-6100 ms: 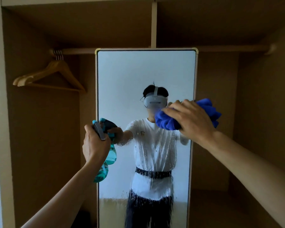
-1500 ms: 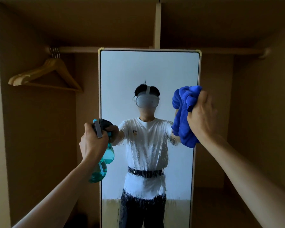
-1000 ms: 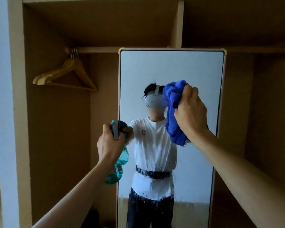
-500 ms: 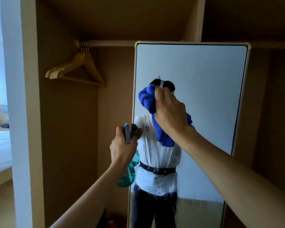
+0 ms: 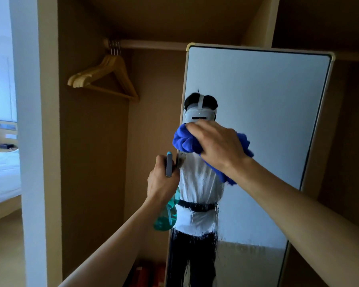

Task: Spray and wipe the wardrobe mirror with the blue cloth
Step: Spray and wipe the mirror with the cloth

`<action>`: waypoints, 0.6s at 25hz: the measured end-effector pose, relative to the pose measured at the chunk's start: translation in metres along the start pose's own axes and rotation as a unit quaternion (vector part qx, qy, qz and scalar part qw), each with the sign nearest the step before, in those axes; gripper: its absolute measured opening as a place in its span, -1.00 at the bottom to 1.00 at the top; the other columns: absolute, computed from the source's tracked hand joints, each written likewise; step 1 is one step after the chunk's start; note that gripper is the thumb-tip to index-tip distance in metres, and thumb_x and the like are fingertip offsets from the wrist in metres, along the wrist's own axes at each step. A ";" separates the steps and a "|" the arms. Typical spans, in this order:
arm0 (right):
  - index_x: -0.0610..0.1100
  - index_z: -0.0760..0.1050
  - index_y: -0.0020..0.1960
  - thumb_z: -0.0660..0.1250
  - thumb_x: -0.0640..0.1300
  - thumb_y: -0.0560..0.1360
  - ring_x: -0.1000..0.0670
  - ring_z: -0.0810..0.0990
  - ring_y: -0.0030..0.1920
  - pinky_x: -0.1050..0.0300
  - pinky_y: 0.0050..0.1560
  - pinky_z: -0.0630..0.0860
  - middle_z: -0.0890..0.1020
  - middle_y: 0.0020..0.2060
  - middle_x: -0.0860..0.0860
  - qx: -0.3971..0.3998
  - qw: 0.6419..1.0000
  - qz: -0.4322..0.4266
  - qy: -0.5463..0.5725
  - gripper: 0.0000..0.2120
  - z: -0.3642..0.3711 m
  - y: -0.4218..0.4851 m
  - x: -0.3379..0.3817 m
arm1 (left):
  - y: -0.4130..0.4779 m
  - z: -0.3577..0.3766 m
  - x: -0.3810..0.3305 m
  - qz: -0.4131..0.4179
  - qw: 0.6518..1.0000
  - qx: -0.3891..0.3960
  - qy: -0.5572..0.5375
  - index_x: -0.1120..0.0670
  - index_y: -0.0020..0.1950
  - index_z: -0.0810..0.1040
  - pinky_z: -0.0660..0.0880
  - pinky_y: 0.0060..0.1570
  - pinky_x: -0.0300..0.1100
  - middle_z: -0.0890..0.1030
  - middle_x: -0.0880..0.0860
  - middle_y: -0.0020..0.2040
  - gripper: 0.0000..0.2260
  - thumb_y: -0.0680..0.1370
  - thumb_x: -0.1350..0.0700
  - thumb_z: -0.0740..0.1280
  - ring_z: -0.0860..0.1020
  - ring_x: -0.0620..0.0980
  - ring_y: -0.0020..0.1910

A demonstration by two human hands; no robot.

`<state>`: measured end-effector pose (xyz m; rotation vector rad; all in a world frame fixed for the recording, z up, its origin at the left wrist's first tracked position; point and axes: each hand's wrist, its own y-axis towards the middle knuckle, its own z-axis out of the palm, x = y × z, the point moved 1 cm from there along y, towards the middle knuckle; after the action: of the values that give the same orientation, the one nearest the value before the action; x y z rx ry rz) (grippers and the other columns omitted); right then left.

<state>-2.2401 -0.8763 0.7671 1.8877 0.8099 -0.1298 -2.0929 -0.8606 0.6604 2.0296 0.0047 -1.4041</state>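
Note:
A tall wardrobe mirror (image 5: 267, 121) with a pale frame stands inside the wooden wardrobe. Wet streaks run down its lower left part. My right hand (image 5: 218, 146) grips a bunched blue cloth (image 5: 184, 141) and presses it on the glass near the mirror's left edge. My left hand (image 5: 162, 181) holds a teal spray bottle (image 5: 167, 218) by its neck, just left of the mirror frame and below the cloth. The bottle's nozzle is hidden behind my fingers.
Wooden hangers (image 5: 106, 79) hang on the rail (image 5: 153, 45) at upper left. A white wall edge (image 5: 27, 141) bounds the wardrobe on the left, with a bed (image 5: 2, 172) beyond it. Something red (image 5: 145, 274) lies on the wardrobe floor.
My right hand has swept the cloth leftward across the mirror, from its right edge to its left edge, and slightly down. The view has turned left. The left hand keeps holding the bottle.

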 end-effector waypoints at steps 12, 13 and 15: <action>-0.09 0.51 0.18 0.18 -0.33 0.43 -0.18 0.51 0.01 -0.08 -0.04 0.39 0.62 0.05 -0.02 0.000 0.994 -0.066 -0.085 -0.63 0.017 -0.020 0.012 | 0.008 0.002 0.019 0.000 0.998 0.015 -0.055 0.02 0.03 0.40 0.60 -0.24 0.31 0.59 0.09 -0.13 -0.91 0.56 0.12 0.28 0.65 0.25 -0.15; -0.09 0.50 0.18 0.13 -0.32 0.44 -0.20 0.51 0.03 -0.08 -0.04 0.39 0.62 0.06 -0.02 0.006 0.994 -0.063 -0.084 -0.62 0.022 -0.029 0.018 | 0.008 0.002 0.021 0.002 0.998 0.017 -0.057 0.02 0.02 0.40 0.60 -0.25 0.30 0.58 0.08 -0.15 -0.91 0.55 0.11 0.28 0.63 0.22 -0.20; -0.10 0.51 0.21 0.08 -0.29 0.47 -0.22 0.51 0.08 -0.09 -0.03 0.41 0.61 0.08 -0.03 0.020 0.995 -0.061 -0.077 -0.61 0.033 -0.048 0.029 | 0.008 0.001 0.024 0.006 0.998 0.024 -0.063 0.02 0.01 0.41 0.59 -0.27 0.26 0.56 0.07 -0.20 -0.89 0.51 0.09 0.27 0.55 0.14 -0.30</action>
<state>-2.2372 -0.8787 0.7014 1.8410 0.8208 -0.3655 -2.0806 -0.8763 0.6442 1.9733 -0.0965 -1.5372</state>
